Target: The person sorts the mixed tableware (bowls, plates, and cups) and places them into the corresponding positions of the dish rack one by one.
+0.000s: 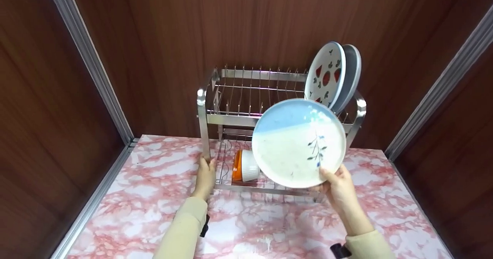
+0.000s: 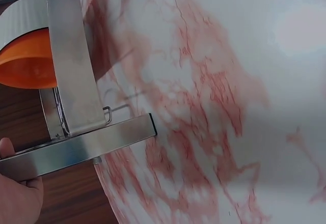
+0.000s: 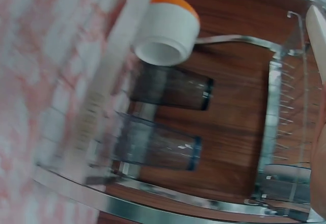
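Observation:
My right hand (image 1: 341,189) pinches a round plate (image 1: 285,155) by its lower right rim, thumb on the face. The plate is white with a blue upper part and a leafy sprig, held up in front of a two-tier metal dish rack (image 1: 233,119). It hides part of both tiers. My left hand (image 1: 205,178) grips the rack's left front post (image 1: 203,136); in the left wrist view its fingers and thumb (image 2: 20,201) wrap that post. Two plates stand upright at the right of the top tier: one with red fruit prints (image 1: 321,80), one grey (image 1: 351,72).
On the lower tier lie an orange bowl (image 1: 237,166) and a ribbed white cup-like piece (image 1: 249,166), set together on their sides. Two clear tumblers (image 3: 168,86) lie near them in the right wrist view. Wood-look panels (image 1: 165,32) enclose the marbled pink tabletop (image 1: 154,197).

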### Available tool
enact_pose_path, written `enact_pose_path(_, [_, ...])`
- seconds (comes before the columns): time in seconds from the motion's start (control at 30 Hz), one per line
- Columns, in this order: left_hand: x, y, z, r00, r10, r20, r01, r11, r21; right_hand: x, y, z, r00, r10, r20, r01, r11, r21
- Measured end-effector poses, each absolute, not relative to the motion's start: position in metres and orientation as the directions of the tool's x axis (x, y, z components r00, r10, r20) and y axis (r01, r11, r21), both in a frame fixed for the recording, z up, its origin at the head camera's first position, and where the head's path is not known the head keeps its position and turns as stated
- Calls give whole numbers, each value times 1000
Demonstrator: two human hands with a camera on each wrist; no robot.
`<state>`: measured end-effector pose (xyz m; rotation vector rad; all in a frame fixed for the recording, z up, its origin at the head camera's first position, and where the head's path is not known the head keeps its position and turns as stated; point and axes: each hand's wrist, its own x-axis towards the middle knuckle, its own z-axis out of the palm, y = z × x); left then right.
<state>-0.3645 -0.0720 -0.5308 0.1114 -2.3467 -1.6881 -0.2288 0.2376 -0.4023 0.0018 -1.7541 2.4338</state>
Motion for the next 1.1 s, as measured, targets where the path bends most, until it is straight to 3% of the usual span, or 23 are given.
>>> enact_pose_path(0.43, [-367, -74, -534, -972, -187, 141, 74, 324, 943, -247, 238, -324, -988, 71, 135, -152, -370, -917])
enact_pose_path(0.83, [-368, -72, -533, -978, -168, 125, 77, 269, 960, -272, 231, -259, -995, 80, 58, -84, -387, -918])
enact_pose_path(1.1, [-369, -74, -537, -978, -164, 128, 75, 299, 951, -291, 226, -227, -982, 187, 10, -52, -221, -974])
